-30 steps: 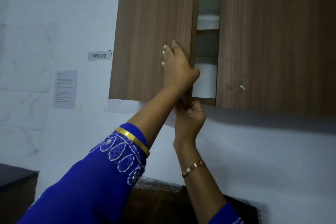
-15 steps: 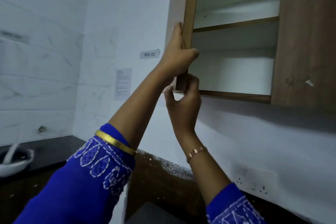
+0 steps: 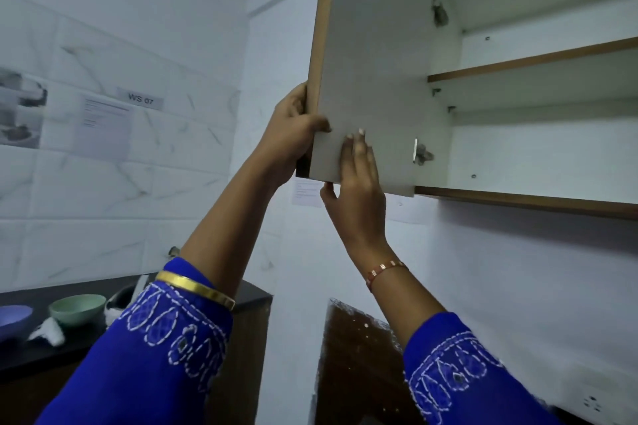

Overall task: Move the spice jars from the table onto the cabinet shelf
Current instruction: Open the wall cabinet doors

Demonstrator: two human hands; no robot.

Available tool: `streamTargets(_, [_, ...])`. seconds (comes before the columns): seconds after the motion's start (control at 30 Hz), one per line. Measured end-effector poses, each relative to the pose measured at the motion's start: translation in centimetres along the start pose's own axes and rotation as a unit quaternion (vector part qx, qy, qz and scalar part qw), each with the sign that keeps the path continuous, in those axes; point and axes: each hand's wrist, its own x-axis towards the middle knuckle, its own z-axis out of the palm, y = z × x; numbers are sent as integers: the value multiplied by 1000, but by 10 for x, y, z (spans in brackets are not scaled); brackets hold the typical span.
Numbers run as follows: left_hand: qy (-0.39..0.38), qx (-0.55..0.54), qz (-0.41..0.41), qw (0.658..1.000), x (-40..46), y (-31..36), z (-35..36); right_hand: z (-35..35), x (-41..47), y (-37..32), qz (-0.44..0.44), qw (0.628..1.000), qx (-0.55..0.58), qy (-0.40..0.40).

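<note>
Left hand gripping cabinet door edge, right hand flat on its inner face, green bowl on counter, shelf cut off right

Both hands hold the open cabinet door.
</note>
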Motion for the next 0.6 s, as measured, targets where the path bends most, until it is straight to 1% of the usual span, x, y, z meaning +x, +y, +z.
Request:
streamTargets(0.13, [9,-29,-17,999,12,-23,-46,40,2,-25,17,1000,-7,-3])
streamTargets(0.3, [10,-48,-26,998,29,-52,-81,79,3,-42,32,998,-53,6])
streamTargets(0.47, [-9,-55,-29,998,39,-67,-95,99,1,-44,31,996,-82,24])
streamTargets(0.6, [8,-43,-9,999,37,-71,-93,102,0,-41,19,995,-91,36])
